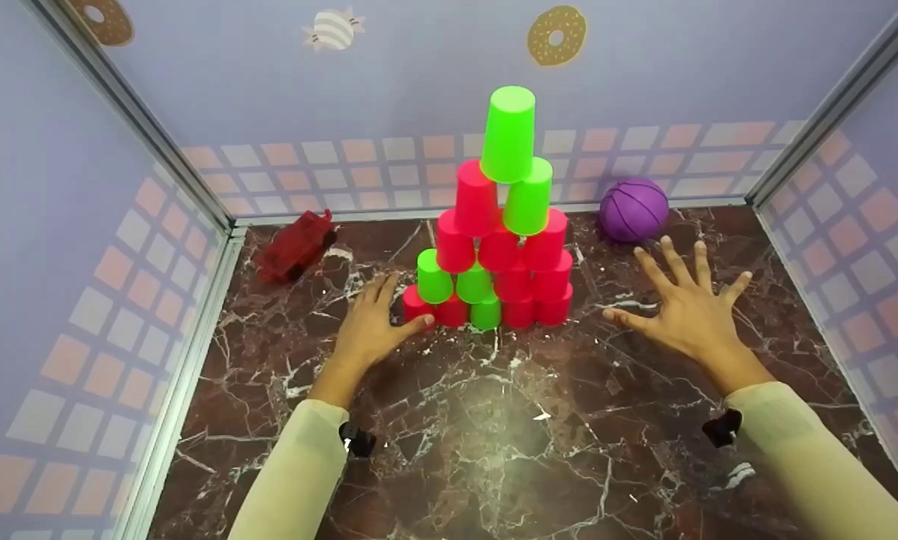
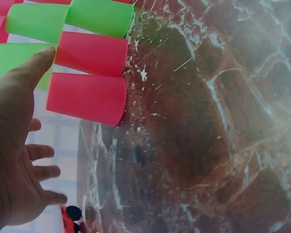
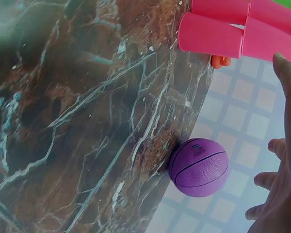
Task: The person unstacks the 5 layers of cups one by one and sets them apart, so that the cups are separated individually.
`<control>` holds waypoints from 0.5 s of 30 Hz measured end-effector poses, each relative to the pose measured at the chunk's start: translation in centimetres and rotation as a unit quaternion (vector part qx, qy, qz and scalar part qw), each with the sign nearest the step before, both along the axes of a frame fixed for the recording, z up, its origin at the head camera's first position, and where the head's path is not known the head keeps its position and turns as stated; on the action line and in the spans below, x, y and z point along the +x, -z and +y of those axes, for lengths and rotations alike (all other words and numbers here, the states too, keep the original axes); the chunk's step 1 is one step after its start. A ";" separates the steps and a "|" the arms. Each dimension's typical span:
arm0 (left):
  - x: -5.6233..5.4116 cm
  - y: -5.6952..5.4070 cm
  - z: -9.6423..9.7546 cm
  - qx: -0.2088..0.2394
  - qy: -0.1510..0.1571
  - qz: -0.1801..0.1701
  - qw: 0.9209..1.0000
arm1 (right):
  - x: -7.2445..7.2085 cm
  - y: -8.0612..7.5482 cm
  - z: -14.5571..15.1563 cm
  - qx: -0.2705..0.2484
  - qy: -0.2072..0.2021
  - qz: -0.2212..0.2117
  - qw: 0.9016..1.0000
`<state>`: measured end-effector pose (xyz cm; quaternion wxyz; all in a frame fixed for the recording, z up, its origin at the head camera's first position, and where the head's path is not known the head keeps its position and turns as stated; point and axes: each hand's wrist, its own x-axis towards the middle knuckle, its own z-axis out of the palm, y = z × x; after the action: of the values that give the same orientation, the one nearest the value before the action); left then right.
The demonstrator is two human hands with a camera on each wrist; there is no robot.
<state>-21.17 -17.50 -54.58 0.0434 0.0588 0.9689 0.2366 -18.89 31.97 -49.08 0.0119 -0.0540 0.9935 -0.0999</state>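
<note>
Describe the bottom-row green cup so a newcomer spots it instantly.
On the dark, veined surface, a pyramid of upside-down cups stands between the left hand and right hand. Go to its bottom row, dead centre: the green cup, the only green in that row.

A: Quick chk, what's worn, pls?
B: From my end I see a pale-yellow L sleeve point(image 1: 291, 474), matching R sleeve point(image 1: 812, 448), both plain, wrist-length.
A: Any hw?
B: Small blk L unit point(image 1: 360, 439) at sleeve end, w/ whitish spot point(image 1: 348, 444); small blk R unit point(image 1: 722, 428), ditto placed.
</note>
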 end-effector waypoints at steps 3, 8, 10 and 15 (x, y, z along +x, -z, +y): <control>-0.2 0.4 0.3 0.041 0.001 -0.002 0.999 | -0.2 -0.1 -0.6 -0.005 -0.003 0.002 1.000; -0.7 1.3 0.6 0.099 -0.001 -0.003 0.995 | -0.6 -0.4 -1.6 -0.006 -0.016 0.023 1.000; -0.9 1.6 0.6 0.117 -0.002 -0.002 0.993 | -0.7 -0.6 -2.0 -0.008 -0.024 0.034 0.999; -1.1 2.3 0.9 0.147 -0.005 0.008 0.989 | -1.2 -1.1 -3.2 -0.034 -0.050 0.072 0.996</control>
<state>-22.27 -16.63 -56.88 0.0252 0.0621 0.9240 0.3764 -20.09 28.75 -48.03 -0.0567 -0.1110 0.9838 -0.1291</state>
